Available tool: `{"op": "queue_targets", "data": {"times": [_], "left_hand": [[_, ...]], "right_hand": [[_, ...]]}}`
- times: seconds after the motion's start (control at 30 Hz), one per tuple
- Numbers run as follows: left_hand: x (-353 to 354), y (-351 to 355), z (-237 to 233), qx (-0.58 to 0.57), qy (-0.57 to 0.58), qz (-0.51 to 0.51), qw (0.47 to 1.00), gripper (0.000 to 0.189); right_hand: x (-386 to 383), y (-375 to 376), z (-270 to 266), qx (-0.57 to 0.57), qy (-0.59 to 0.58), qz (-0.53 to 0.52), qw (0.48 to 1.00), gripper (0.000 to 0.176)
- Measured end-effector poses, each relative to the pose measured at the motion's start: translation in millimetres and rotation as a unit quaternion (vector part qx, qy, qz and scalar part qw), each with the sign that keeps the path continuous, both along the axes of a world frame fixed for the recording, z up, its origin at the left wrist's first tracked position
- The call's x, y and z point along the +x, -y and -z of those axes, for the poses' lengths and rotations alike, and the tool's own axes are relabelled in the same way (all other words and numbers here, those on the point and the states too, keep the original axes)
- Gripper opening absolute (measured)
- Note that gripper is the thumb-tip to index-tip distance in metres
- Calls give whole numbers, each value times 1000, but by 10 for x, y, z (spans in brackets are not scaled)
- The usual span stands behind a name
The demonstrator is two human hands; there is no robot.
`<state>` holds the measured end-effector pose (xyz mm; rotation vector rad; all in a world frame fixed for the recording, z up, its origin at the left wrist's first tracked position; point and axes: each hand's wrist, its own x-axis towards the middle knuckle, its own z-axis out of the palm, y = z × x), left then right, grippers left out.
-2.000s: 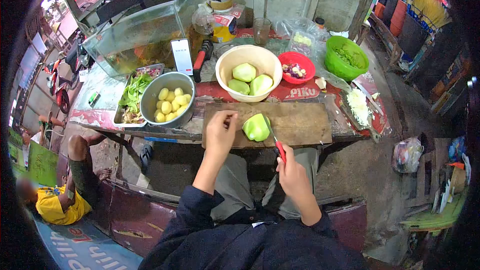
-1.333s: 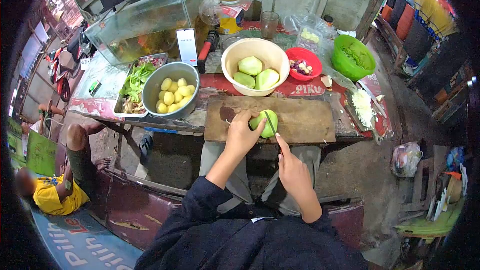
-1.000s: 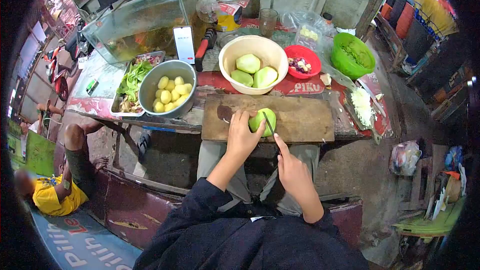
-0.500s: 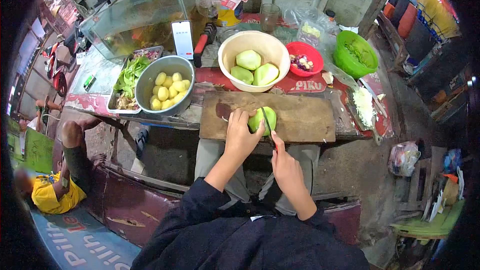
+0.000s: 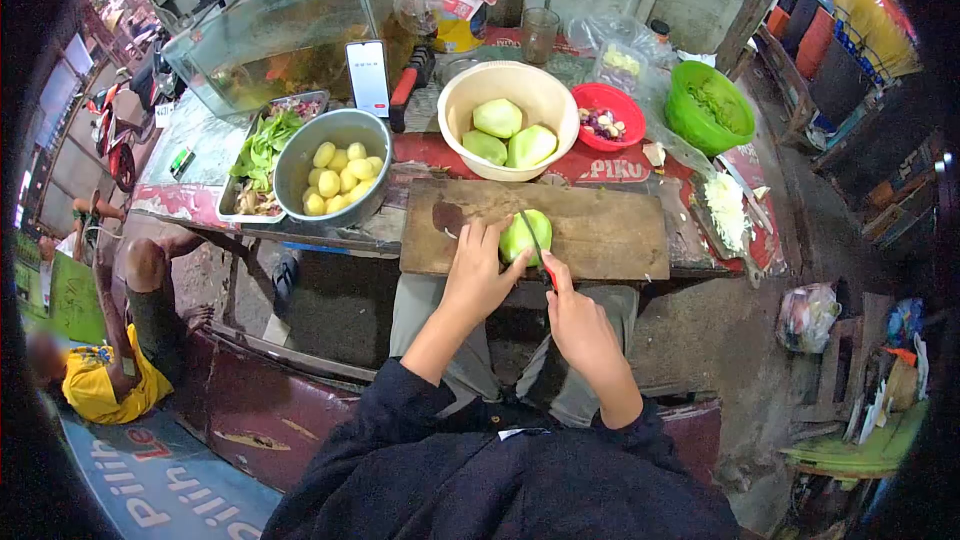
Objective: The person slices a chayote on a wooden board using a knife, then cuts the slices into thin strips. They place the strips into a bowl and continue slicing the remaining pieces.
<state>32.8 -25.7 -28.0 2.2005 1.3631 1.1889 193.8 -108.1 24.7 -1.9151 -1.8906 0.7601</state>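
Observation:
A peeled green chayote point(image 5: 515, 243) lies on the wooden cutting board point(image 5: 615, 230). My left hand point(image 5: 477, 265) grips its left side, thumb at the near edge and fingers over the top. In my right hand point(image 5: 580, 325) is a knife point(image 5: 533, 230) with a red-and-black handle, its dark blade lying across the top of the chayote. Just behind the board, a cream bowl point(image 5: 450, 140) contains several pale green peeled chayote pieces point(image 5: 498, 117).
Left of the board stands a metal pot point(image 5: 285, 175) of peeled potatoes, beside a tray of leafy greens point(image 5: 265, 145). A phone point(image 5: 368, 78) stands upright behind. Rightward are a red bowl point(image 5: 610, 145), a green basin point(image 5: 690, 130) and shredded white vegetable point(image 5: 727, 212). A person in yellow point(image 5: 105, 380) sits at left.
The knife and my right hand have shifted slightly forward, the blade still across the chayote. My left hand keeps its hold almost unchanged.

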Motion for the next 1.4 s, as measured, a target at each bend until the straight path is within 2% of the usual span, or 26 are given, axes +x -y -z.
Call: {"op": "queue_targets", "data": {"times": [0.13, 0.23, 0.37, 0.43, 0.7, 1.0, 1.2, 1.27, 1.4], "left_hand": [[-46, 50, -79, -69, -30, 26, 997, 60], [-59, 31, -35, -59, -20, 35, 997, 63], [-51, 37, -10, -73, -21, 31, 997, 63], [-51, 38, 19, -41, -18, 31, 999, 63], [-44, 39, 33, -40, -13, 23, 999, 64], [-56, 47, 6, -47, -14, 25, 998, 65], [-70, 3, 71, -27, -8, 33, 999, 66], [-80, 12, 72, -19, -9, 32, 999, 66], [-66, 19, 74, -10, 7, 27, 1000, 66]], "right_hand": [[-61, 17, -82, -18, 9, -2, 1000, 54], [-71, 21, -97, -23, 15, 1, 1000, 54], [-86, 55, 72, -12, 6, 14, 1000, 54], [-74, 62, 59, -9, 3, 11, 1000, 55], [-23, 2, -98, -17, 19, -14, 1000, 55], [-123, 56, 8, -34, 31, 31, 998, 52], [-96, -12, 56, -8, 89, 1, 996, 58], [-56, -45, 32, -7, 63, -11, 998, 50], [-124, -12, 28, -28, 58, -2, 998, 50]]}}
